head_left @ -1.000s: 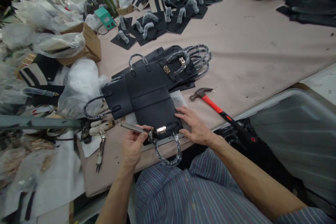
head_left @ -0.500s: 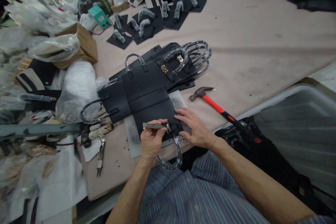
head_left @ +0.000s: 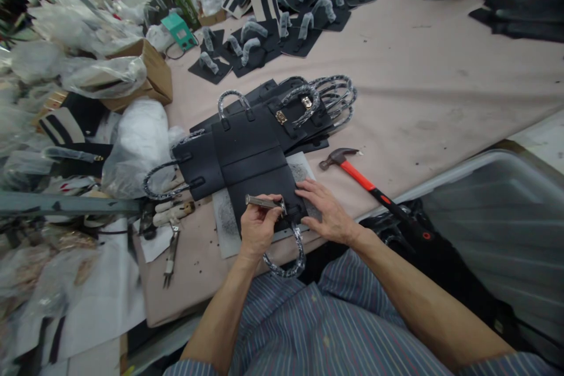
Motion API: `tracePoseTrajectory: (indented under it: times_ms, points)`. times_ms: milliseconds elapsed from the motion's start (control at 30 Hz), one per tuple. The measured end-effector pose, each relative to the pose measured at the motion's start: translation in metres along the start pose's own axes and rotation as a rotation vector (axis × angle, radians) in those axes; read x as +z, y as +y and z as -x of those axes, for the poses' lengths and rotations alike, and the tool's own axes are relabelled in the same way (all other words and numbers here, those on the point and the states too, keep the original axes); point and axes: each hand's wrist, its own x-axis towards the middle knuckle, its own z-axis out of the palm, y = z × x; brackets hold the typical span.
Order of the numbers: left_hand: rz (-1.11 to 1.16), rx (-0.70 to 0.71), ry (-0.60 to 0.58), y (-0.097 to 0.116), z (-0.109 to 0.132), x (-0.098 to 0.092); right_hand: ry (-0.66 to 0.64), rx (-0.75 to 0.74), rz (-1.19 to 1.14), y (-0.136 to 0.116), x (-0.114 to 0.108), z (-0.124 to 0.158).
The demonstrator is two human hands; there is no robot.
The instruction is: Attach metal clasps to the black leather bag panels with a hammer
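My left hand (head_left: 258,228) is closed round a metal punch tool (head_left: 261,202), whose end rests on the black leather panel (head_left: 259,188) beside a handle tab. My right hand (head_left: 328,211) lies with fingers spread on the panel's right edge and the speckled board (head_left: 224,220) under it. A plastic-wrapped handle (head_left: 288,273) loops from the panel toward my shirt. Further black panels with wrapped handles overlap behind and to the left. An orange and black claw hammer (head_left: 356,176) lies to the right of my right hand.
Small black pieces with wrapped straps (head_left: 253,47) lie at the back. A cardboard box (head_left: 156,73) and plastic bags crowd the left. Pliers-like cutters (head_left: 171,255) rest at the table's front left. A grey plastic bin (head_left: 497,217) stands at the right.
The camera view has shifted slightly, moving most of the scene a little right. The punch tool in my left hand is tilted a bit more. My right hand stays on the panel's edge.
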Motion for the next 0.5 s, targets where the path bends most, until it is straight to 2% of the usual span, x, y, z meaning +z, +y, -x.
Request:
tracePoseTrajectory:
  times_ms: [267, 433, 500]
  points:
    - [-0.038, 0.054, -0.021, 0.000, -0.001, -0.007, -0.003, -0.017, 0.012, 0.002, 0.008, -0.002]
    - [-0.017, 0.082, -0.064, -0.009, -0.005, 0.009, 0.000, -0.001, 0.042, 0.005, -0.006, 0.008]
    - [-0.046, 0.084, -0.051, -0.002, -0.004, 0.002, 0.006, -0.031, 0.029, 0.000, -0.004, 0.004]
